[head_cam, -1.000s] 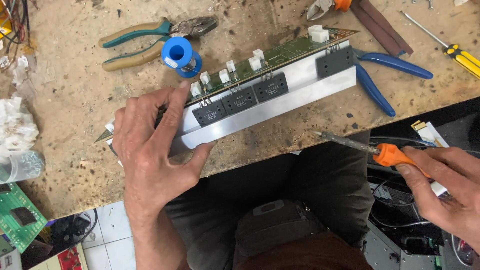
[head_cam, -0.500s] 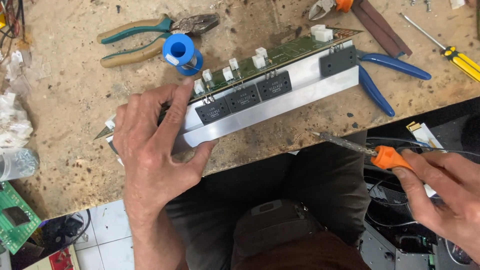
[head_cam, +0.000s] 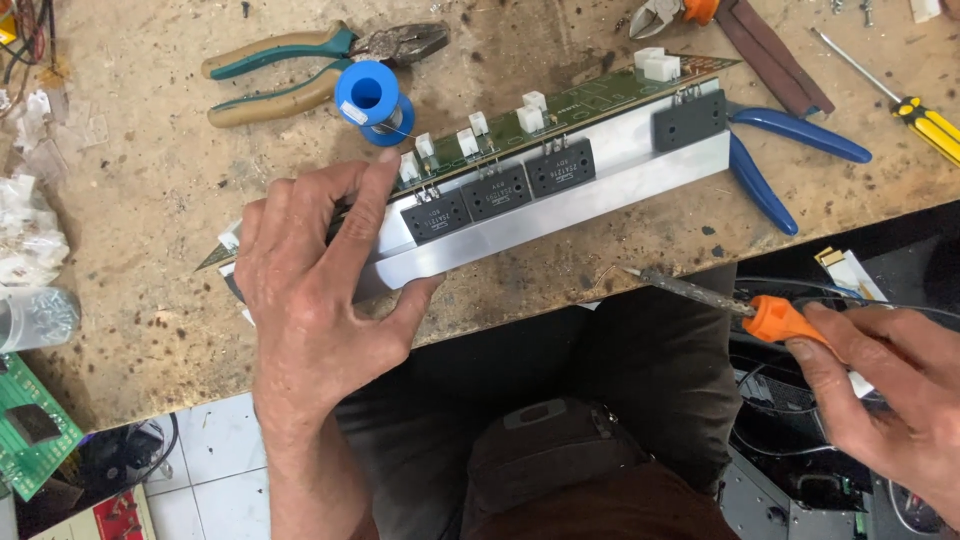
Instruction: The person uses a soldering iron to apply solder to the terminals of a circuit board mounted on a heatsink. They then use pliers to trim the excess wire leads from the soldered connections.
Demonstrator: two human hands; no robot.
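My left hand (head_cam: 315, 290) grips the left end of a long aluminium heatsink bar (head_cam: 590, 195) lying slanted on the worn workbench (head_cam: 150, 200). Black transistors (head_cam: 497, 190) are fixed along its face. A green circuit board (head_cam: 590, 100) with white connectors is joined along its top edge. My right hand (head_cam: 890, 385) is off the bench edge at the lower right. It holds a soldering iron with an orange grip (head_cam: 778, 320), tip pointing left toward the bench edge.
A blue solder spool (head_cam: 367, 98) and green-handled pliers (head_cam: 300, 65) lie behind the board. Blue-handled pliers (head_cam: 790, 150) and a yellow screwdriver (head_cam: 915, 105) sit at the right. Another green board (head_cam: 30, 425) is at the lower left. My lap is below.
The soldering iron in my right hand has shifted slightly left and up toward the bench edge. My left hand keeps its grip on the heatsink bar.
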